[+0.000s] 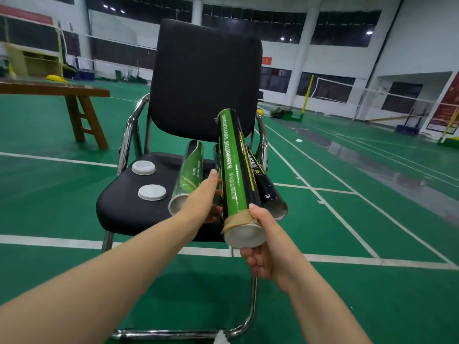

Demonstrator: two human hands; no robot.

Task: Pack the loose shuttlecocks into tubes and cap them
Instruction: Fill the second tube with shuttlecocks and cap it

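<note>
Green-black shuttlecock tube [236, 170]: your right hand [263, 247] is curling fingers round capped end. Your left hand [203, 194] is reaching among open tubes [188, 175], grip unclear. Capping likely next; caps [152, 192] left of those fingers.

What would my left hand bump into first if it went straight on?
Most likely the dark cardboard tube lying on the black padded chair seat, right before the left hand; they may touch.

A black padded office chair [206, 78] with a chrome tube frame stands on the green sports-hall floor [347, 294], which is marked with white court lines. A brown wooden bench [54, 90] sits towards the floor's left edge. A yellow net post [307, 95], a white round pillar [308, 40] and red poster boards [447, 110] line its far right side.
</note>
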